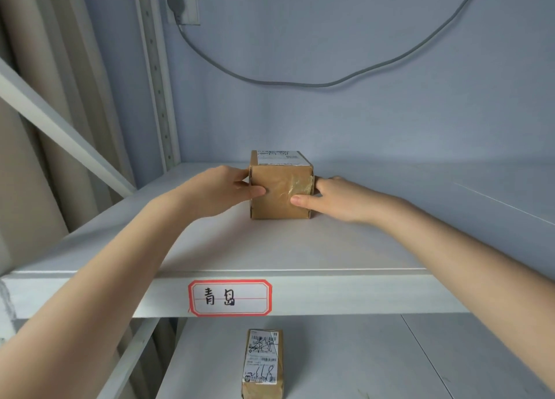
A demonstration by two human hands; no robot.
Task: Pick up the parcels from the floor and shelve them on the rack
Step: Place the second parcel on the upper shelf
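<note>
A small brown cardboard parcel (280, 202) with a white label on top stands on the white rack shelf (270, 248). My left hand (220, 190) grips its left side, thumb across the taped front face. My right hand (333, 199) holds the right side, thumb pressed on the front. Both forearms reach over the shelf's front edge. A second, narrow parcel (262, 364) with a handwritten white label lies on the shelf below.
A red-bordered paper tag (230, 297) with handwriting is stuck on the shelf's front edge. A grey cable (300, 83) hangs from a wall socket (181, 3) behind the rack. A perforated upright (156, 77) and diagonal brace (60, 128) stand at left, curtains beyond.
</note>
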